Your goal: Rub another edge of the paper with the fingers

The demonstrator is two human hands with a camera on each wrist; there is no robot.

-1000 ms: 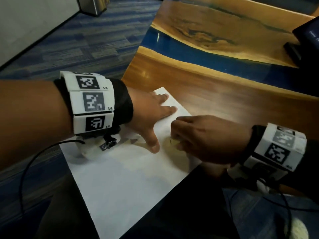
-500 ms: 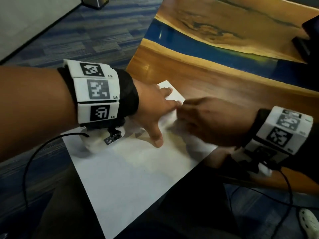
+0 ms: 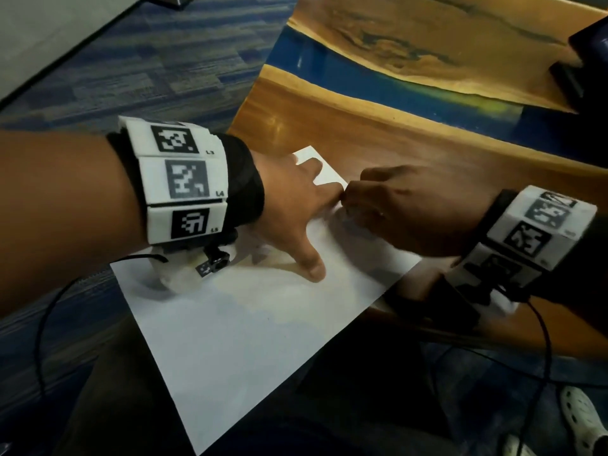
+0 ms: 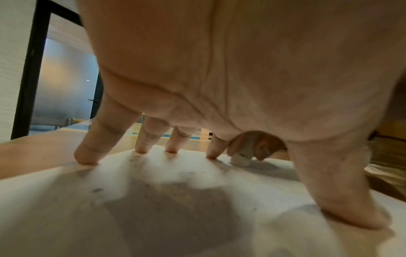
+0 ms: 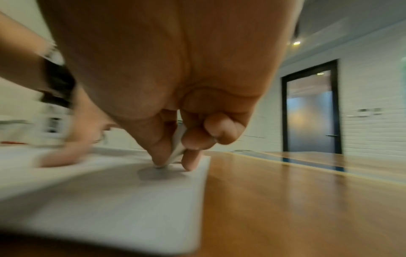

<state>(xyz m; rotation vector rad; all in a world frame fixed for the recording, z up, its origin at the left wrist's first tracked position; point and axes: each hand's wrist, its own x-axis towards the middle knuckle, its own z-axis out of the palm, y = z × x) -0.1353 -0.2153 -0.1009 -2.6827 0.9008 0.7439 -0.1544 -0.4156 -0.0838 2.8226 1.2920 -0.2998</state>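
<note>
Two hands meet on a white sheet of paper lying on the wooden desk in the head view; the left hand presses flat with fingers spread; the right hand curls beside it. Left wrist view: fingertips rest on the paper; a small white eraser touches the sheet. Right wrist view: thumb and fingers pinch the eraser against the paper near its edge.

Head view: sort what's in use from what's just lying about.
In use:
left hand, fingers spread, pressing the paper sheet
right hand pinching a small white eraser against the sheet

Lying about:
dark device on the wooden table
white shoe on the floor
</note>
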